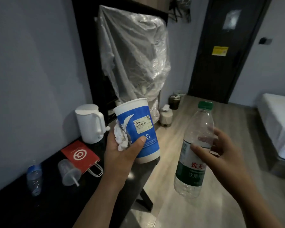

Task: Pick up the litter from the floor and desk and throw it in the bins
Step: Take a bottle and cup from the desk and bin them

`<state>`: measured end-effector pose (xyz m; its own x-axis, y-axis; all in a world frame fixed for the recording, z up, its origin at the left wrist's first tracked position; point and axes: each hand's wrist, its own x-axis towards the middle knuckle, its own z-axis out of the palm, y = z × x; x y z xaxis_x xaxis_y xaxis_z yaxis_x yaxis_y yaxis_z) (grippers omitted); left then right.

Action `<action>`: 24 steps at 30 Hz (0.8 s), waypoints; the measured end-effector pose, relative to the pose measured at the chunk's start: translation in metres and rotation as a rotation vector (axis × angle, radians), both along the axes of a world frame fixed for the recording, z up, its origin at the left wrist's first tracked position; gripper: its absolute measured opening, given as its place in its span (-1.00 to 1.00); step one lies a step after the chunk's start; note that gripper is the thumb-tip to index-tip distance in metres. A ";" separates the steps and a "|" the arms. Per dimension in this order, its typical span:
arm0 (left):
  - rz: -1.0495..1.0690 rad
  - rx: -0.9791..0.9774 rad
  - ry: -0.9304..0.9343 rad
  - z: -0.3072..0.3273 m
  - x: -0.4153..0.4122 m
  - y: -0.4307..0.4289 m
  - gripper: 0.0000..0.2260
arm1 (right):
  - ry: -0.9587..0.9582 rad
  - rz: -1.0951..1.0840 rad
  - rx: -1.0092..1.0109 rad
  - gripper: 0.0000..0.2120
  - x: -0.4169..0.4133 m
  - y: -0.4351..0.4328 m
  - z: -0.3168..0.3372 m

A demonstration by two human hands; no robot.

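Left hand: clenched around a blue-and-white paper cup, thumb across the printed side, with a crumpled white tissue pinched between palm and cup wall.
Paper cup: tilted slightly left, open mouth up, a white label stuck on its side; held above the near end of the desk.
Right hand: grasping a clear plastic water bottle around its upper body, thumb in front, fingers behind.
Water bottle: nearly upright, green cap on top, green label low down (it looks empty); held over the wooden floor.
Desk: dark top, lower left, against the grey wall.
On the desk, nearest: a small clear bottle with a blue label, lying down.
Just beside it: a clear plastic cup on its side, lid and straw pointing toward the camera.
Next back: a red paper bag lying flat, white handles touching the cup's side.
Further back: a white kettle, upright.
Far: two small bins on the floor beside the dark door, with litter in them.
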<state>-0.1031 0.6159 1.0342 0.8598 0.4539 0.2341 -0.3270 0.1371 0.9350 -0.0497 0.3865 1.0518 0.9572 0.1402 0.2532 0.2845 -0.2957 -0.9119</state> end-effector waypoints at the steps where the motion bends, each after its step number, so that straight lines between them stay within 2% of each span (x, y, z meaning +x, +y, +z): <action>1: -0.022 0.024 -0.004 0.004 0.005 -0.008 -0.41 | 0.001 -0.017 0.009 -0.20 0.000 -0.009 0.004; 7: -0.220 0.062 -0.068 0.020 0.047 -0.045 -0.43 | -0.047 -0.142 0.066 -0.26 0.014 -0.052 0.022; 14: -0.365 0.051 -0.108 0.033 0.118 -0.048 -0.41 | -0.121 -0.269 0.029 -0.21 0.057 -0.060 0.033; 24: -0.256 0.189 -0.057 0.020 0.233 -0.060 -0.39 | -0.040 -0.330 0.042 -0.21 0.145 -0.063 0.014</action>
<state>0.1299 0.5557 1.0539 0.9233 0.1685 0.3451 -0.3572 0.0470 0.9328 0.0953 0.3231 1.0661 0.9386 -0.1871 0.2900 0.2151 -0.3401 -0.9155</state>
